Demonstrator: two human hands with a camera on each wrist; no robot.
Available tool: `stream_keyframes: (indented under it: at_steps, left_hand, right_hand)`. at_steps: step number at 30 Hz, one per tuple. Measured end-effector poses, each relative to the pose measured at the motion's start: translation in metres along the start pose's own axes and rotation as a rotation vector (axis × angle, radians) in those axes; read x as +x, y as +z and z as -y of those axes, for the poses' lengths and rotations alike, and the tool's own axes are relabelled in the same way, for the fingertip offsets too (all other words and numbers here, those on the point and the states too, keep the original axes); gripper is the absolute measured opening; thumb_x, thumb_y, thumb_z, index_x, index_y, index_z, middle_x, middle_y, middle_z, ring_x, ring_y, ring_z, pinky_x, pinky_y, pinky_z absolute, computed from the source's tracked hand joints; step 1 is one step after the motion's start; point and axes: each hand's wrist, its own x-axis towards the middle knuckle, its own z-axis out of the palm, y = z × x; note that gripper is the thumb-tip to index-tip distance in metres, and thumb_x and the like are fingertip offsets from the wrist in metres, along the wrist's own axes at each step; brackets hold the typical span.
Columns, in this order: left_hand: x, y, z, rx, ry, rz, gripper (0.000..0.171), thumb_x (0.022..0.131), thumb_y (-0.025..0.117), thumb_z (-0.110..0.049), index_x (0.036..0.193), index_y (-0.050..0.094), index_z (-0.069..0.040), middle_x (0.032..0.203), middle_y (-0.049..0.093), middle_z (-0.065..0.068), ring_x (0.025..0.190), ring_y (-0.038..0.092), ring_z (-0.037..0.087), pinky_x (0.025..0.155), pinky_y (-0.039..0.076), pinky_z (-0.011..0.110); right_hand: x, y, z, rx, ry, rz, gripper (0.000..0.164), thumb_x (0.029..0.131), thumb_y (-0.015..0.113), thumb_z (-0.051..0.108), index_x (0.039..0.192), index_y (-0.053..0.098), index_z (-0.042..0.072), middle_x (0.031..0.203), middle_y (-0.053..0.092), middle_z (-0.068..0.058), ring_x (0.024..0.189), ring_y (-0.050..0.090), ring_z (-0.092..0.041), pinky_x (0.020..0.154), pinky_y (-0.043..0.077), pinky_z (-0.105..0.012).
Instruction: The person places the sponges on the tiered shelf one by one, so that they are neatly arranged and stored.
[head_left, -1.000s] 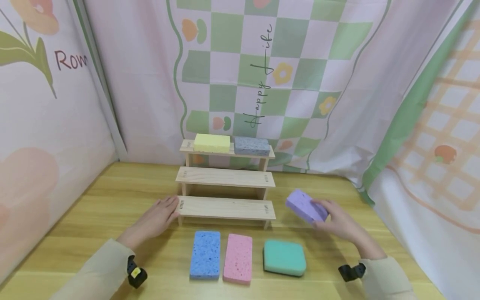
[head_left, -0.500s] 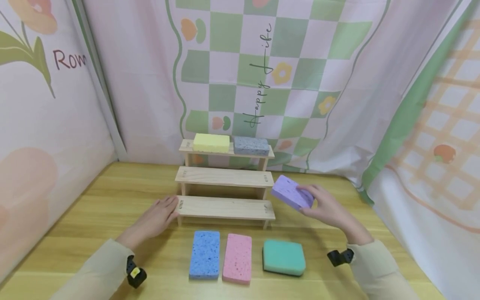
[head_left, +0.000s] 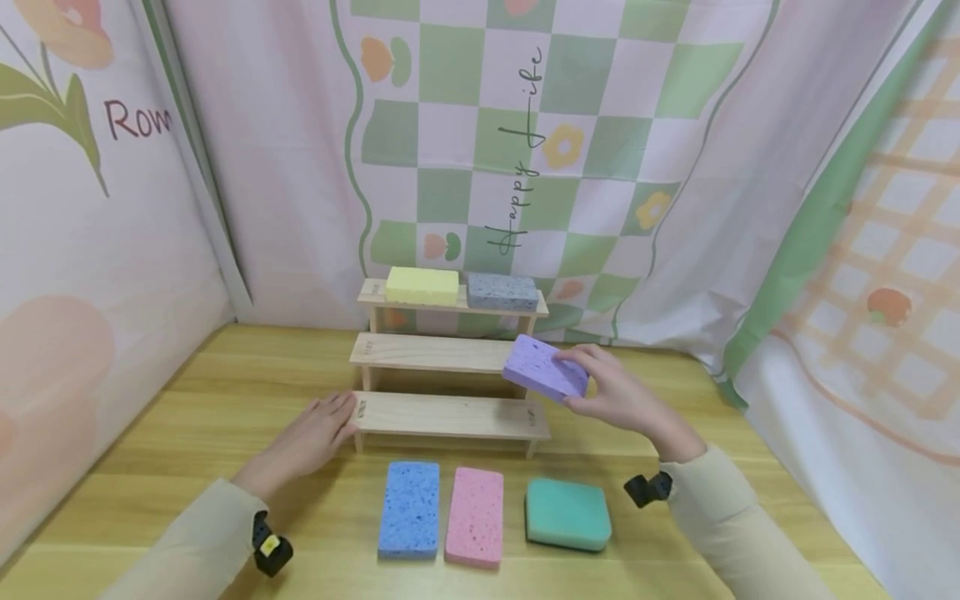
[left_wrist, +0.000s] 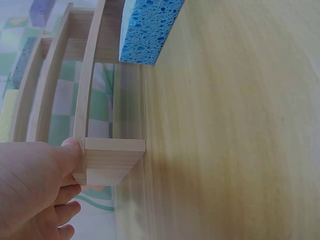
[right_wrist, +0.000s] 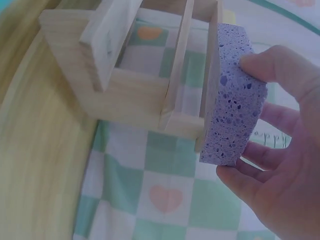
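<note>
My right hand [head_left: 618, 392] pinches a purple sponge [head_left: 538, 364] between thumb and fingers, tilted. In the head view the sponge overlaps the right end of the middle step of a three-step wooden stand [head_left: 450, 415]. In the right wrist view the pitted face of the purple sponge [right_wrist: 232, 95] shows beside the steps, with the thumb on one edge and fingertips at the other. At the left end of the bottom step, my left hand [head_left: 311, 433] holds the board's corner. The thumb of that left hand [left_wrist: 37, 185] lies on its edge in the left wrist view.
On the top step sit a yellow sponge [head_left: 422, 287] and a grey sponge [head_left: 502, 292]. In front of the stand lie a blue sponge [head_left: 409, 510], a pink sponge [head_left: 475, 517] and a green sponge [head_left: 567, 515] on the wooden table [head_left: 247, 392]. Printed curtains [head_left: 292, 167] hang behind.
My right hand has carried the purple sponge left and up, from beside the stand to over the right end of the middle step. The left hand has stayed in place.
</note>
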Motion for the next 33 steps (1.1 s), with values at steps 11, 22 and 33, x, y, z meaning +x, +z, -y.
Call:
stream_keyframes:
  at_steps: [11, 22, 33]
  left_hand:
    - [0.000, 0.000, 0.000, 0.003, -0.002, 0.002, 0.049, 0.099, 0.044, -0.019, 0.133, 0.036, 0.015, 0.139, 0.033, 0.029, 0.127, 0.029, 0.044, 0.104, 0.021, 0.055]
    - [-0.001, 0.000, 0.000, -0.005, -0.003, 0.003, 0.049, 0.099, 0.043, -0.019, 0.133, 0.035, 0.015, 0.139, 0.032, 0.029, 0.127, 0.028, 0.044, 0.104, 0.020, 0.055]
    - [-0.001, 0.002, 0.002, -0.002, 0.010, -0.015, 0.048, 0.098, 0.044, -0.018, 0.132, 0.036, 0.015, 0.138, 0.033, 0.029, 0.127, 0.030, 0.044, 0.104, 0.022, 0.056]
  right_hand:
    - [0.019, 0.003, 0.012, 0.010, -0.060, 0.006, 0.053, 0.074, 0.070, 0.011, 0.125, 0.054, 0.005, 0.127, 0.047, -0.019, 0.112, 0.044, -0.034, 0.089, 0.040, -0.052]
    - [0.039, 0.007, 0.024, 0.021, -0.088, 0.020, 0.051, 0.075, 0.069, 0.009, 0.124, 0.055, 0.008, 0.126, 0.046, -0.018, 0.114, 0.042, -0.034, 0.092, 0.038, -0.051]
    - [0.059, 0.012, 0.037, 0.049, -0.112, 0.046, 0.051, 0.076, 0.066, 0.010, 0.125, 0.054, 0.009, 0.132, 0.043, -0.016, 0.120, 0.037, -0.033, 0.096, 0.035, -0.051]
